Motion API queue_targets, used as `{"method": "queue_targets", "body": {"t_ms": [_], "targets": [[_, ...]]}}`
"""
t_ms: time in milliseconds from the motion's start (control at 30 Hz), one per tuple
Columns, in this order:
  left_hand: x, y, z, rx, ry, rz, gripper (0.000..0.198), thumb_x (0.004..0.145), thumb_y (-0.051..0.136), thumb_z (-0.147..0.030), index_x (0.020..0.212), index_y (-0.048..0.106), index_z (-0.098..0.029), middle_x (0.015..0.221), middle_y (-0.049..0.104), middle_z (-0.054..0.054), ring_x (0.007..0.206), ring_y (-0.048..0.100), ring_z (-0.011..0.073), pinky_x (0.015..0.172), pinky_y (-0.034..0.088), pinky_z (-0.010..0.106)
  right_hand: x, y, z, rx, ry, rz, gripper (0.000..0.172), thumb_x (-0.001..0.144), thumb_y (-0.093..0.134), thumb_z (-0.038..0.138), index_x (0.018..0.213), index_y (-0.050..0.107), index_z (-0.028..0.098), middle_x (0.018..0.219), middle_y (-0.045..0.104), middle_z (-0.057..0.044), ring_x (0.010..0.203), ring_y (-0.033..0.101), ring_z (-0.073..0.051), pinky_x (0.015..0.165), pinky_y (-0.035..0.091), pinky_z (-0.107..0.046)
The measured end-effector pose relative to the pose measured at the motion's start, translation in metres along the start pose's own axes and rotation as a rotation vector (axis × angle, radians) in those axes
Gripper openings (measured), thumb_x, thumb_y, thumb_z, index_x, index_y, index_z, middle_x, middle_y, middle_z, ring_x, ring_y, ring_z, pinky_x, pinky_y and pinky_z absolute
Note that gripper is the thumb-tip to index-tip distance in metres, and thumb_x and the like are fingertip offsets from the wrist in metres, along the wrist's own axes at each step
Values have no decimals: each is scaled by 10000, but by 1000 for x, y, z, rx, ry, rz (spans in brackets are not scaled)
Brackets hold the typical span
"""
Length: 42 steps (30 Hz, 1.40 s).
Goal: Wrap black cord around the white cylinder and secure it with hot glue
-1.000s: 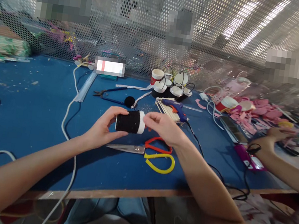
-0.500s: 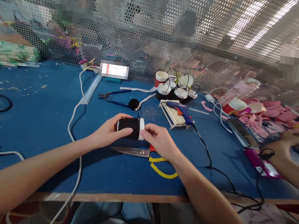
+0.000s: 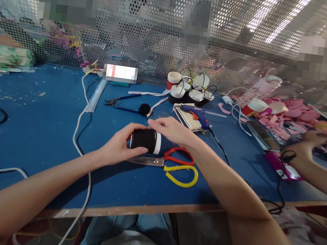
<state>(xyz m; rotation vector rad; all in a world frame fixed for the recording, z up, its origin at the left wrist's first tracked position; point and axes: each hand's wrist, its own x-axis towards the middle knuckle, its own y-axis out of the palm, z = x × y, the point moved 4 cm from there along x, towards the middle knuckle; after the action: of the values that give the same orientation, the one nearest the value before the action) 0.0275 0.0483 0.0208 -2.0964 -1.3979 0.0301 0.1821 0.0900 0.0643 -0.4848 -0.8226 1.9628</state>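
My left hand (image 3: 119,142) is wrapped round a small paper cup (image 3: 144,140), which lies on its side. Black covering runs round its body, and a white band shows at the right end. Just over the cup's far side is my right hand (image 3: 170,129), fingers pressed together; whatever they pinch, if anything, is hidden. Beneath both hands lie scissors (image 3: 181,169) with one red and one yellow handle loop. Beyond the cup, a round black piece (image 3: 144,109) rests by the blue-handled pliers (image 3: 123,102), with a white strip (image 3: 157,104) beside it.
Several black-and-white cups (image 3: 196,95) with thin black loops stand by the mesh screen (image 3: 158,32). A blue glue gun (image 3: 196,115) rests on a stick rack (image 3: 184,117). White cable (image 3: 78,126) crosses the left. At right are pink pieces (image 3: 297,111), a phone (image 3: 262,135) and another person's arm (image 3: 312,167).
My right hand has left the cup's white end and moved up and left, over its far side. The left hand keeps hold of the cup. The scissors' red loop is now uncovered.
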Motion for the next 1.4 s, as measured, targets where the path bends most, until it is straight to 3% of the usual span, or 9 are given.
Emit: {"method": "queue_targets", "body": {"t_ms": [233,467,633,733,833,933,1067,1300,1400], "targets": [[-2,-1,-10,173,128,1,520,733,652,-351,1161,401,-197,1107,536,93,975,559,220,803,479,339,18,-3,13,165,55,11,224,738,587,358,677,580,142,560,448,46,511,357,-61,478,270,-215],[-4,2,-19,275,216,131,540,774,610,-369,1251,407,-216,1199,502,101,1127,479,243,931,417,372,35,7,19,197,-54,67,214,744,586,319,670,612,121,559,527,19,498,441,-58,478,345,-194],[-1,-1,-16,221,131,101,501,756,626,-359,1204,463,-205,1113,531,83,1027,525,220,883,443,352,29,-12,-9,-42,39,-173,259,797,506,327,663,597,124,561,594,-16,465,502,-78,498,382,-211],[1,-3,-7,117,51,68,491,755,622,-353,1200,466,-215,1124,534,81,1017,534,222,841,469,348,6,-53,-31,-180,93,-407,296,846,414,323,762,623,130,625,639,-39,545,567,-113,557,413,-230],[2,-3,1,17,-58,45,501,751,621,-357,1206,460,-223,1125,541,78,993,555,223,801,491,351,-20,-98,-59,-506,246,-660,256,794,437,204,922,647,131,860,677,-90,777,606,-183,706,428,-285],[2,-2,4,-59,-127,50,529,733,639,-360,1208,454,-219,1122,545,75,966,571,215,795,500,355,-29,-111,-93,-681,451,-493,240,727,482,169,857,663,81,851,667,-159,822,603,-240,714,424,-315],[1,1,3,-64,-149,78,543,721,651,-367,1208,454,-229,1121,547,71,949,576,212,799,498,365,-26,-100,-118,-655,502,-420,197,673,561,204,756,666,58,782,656,-191,818,600,-278,704,431,-335],[2,-1,3,9,-105,82,545,711,664,-359,1200,462,-229,1148,531,66,1001,555,218,845,474,366,-32,-95,-122,-525,502,-654,435,731,537,254,1092,520,11,996,612,-216,916,582,-284,764,440,-372],[4,-4,6,24,-66,46,556,707,672,-346,1206,457,-225,1163,519,76,1026,542,224,859,465,370,-41,-97,-106,-225,337,-751,465,676,610,219,1103,503,68,994,621,-150,891,587,-239,737,458,-333]]}}
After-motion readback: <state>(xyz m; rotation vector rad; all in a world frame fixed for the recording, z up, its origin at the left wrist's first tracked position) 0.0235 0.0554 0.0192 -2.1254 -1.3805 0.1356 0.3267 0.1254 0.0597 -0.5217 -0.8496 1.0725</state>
